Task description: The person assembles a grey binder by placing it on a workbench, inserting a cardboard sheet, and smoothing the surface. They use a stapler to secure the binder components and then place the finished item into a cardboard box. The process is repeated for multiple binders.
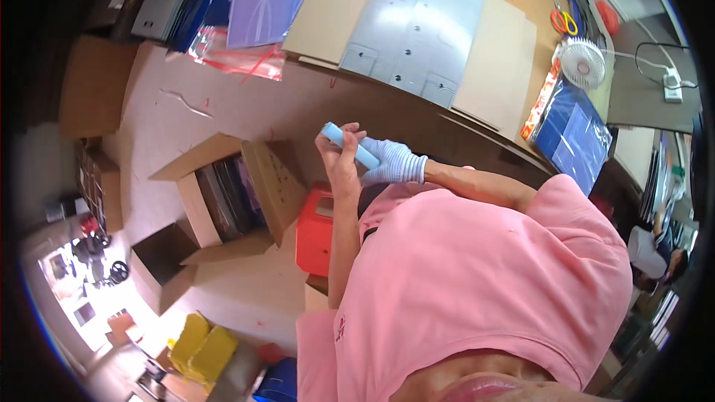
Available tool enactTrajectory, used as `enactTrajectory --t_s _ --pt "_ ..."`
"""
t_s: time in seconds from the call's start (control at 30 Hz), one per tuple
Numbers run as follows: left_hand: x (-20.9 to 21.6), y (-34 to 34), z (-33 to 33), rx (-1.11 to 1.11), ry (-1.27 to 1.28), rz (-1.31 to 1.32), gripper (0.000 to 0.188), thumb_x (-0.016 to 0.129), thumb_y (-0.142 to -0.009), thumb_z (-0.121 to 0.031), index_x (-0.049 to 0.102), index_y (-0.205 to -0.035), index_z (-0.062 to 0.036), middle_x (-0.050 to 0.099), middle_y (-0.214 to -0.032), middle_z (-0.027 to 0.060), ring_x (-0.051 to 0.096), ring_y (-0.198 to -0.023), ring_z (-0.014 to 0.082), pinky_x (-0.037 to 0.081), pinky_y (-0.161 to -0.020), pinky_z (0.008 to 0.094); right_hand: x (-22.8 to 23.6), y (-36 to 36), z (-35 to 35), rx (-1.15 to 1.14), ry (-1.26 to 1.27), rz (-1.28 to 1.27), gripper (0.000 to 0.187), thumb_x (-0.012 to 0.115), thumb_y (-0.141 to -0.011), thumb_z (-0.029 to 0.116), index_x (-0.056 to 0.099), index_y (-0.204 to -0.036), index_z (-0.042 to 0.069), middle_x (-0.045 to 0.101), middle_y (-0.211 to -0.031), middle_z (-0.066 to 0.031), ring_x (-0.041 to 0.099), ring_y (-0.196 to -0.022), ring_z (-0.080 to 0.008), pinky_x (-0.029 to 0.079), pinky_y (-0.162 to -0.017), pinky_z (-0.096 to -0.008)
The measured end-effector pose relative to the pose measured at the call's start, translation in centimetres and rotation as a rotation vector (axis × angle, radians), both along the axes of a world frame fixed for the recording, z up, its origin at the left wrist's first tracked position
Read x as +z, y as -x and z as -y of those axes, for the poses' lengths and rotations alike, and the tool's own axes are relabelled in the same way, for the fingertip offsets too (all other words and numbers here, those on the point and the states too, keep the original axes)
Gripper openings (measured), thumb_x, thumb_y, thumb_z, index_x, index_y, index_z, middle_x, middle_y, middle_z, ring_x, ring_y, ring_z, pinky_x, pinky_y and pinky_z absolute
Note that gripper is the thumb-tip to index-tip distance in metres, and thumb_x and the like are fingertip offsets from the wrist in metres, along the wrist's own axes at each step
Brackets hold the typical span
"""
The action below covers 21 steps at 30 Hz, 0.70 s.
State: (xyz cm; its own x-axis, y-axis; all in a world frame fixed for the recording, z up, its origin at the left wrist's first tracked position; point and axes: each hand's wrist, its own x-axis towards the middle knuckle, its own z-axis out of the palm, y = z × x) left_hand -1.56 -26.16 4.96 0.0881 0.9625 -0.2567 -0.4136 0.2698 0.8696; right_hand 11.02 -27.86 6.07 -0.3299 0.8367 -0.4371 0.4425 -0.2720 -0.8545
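A slim, light-blue bar-shaped thing (363, 155) is held in front of my body, slanting from upper left to lower right; its exact kind does not show. My bare left hand (340, 164) is closed round its upper part, thumb across it. My right hand (393, 162), in a striped light-blue and white glove, is closed at its lower end, where some of the fingers are hidden. Both hands are close together, just off the edge of a worktable (506, 135).
On the table lie a grey metal panel (413, 26), cardboard sheets (491, 59), scissors (564, 22), a white fan (582, 63) and blue plastic-wrapped packs (573, 130). An open carton (201, 205) holding dark flat items and a red box (313, 234) stand to the left.
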Motion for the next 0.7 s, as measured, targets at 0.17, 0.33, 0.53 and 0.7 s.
enactTrajectory --t_s 0.17,0.33,0.53,0.7 --pt "-1.7 -4.5 -2.0 -0.21 0.082 -0.031 0.039 0.064 -0.087 -0.019 0.039 -0.112 -0.0018 0.059 -0.097 0.014 0.06 -0.088 0.0223 0.048 -0.08 0.033 -3.2 -4.9 1.0 -0.133 0.083 0.072 0.061 0.069 -0.066 0.038 0.05 -0.117 0.01 0.062 -0.098 -0.019 0.061 -0.089 -0.0341 0.048 -0.078 -0.0403" --pt "-2.9 -7.8 -3.4 -0.47 0.173 -0.128 0.048 0.067 -0.084 -0.021 0.039 -0.115 0.0026 0.058 -0.1 0.0126 0.059 -0.092 0.0206 0.046 -0.082 0.0315 -4.6 -6.1 2.3 -0.402 0.112 0.039 0.056 0.067 -0.071 0.037 0.049 -0.115 0.007 0.061 -0.099 -0.0177 0.059 -0.092 -0.0349 0.047 -0.081 -0.0405" --pt "-7.0 -7.1 -6.9 -0.705 0.38 -0.323 0.055 0.057 -0.088 -0.046 0.042 -0.117 -0.0017 0.054 -0.11 0.014 0.056 -0.098 0.0226 0.047 -0.081 0.0341 -9.9 -5.2 5.2 -0.811 0.169 0.025 0.041 0.065 -0.072 0.032 0.056 -0.099 0.002 0.062 -0.088 -0.0176 0.061 -0.08 -0.0317 0.048 -0.072 -0.0394" --pt "-11.3 -5.5 -11.1 -0.625 0.543 -0.424 0.061 0.064 -0.081 -0.048 0.042 -0.114 -0.0015 0.053 -0.099 0.0125 0.059 -0.076 0.022 0.053 -0.06 0.0363 -11.8 -2.6 8.0 -1.091 0.43 -0.166 0.039 0.063 -0.073 0.025 0.055 -0.103 0.001 0.061 -0.081 -0.0124 0.06 -0.07 -0.0198 0.049 -0.064 -0.0332"
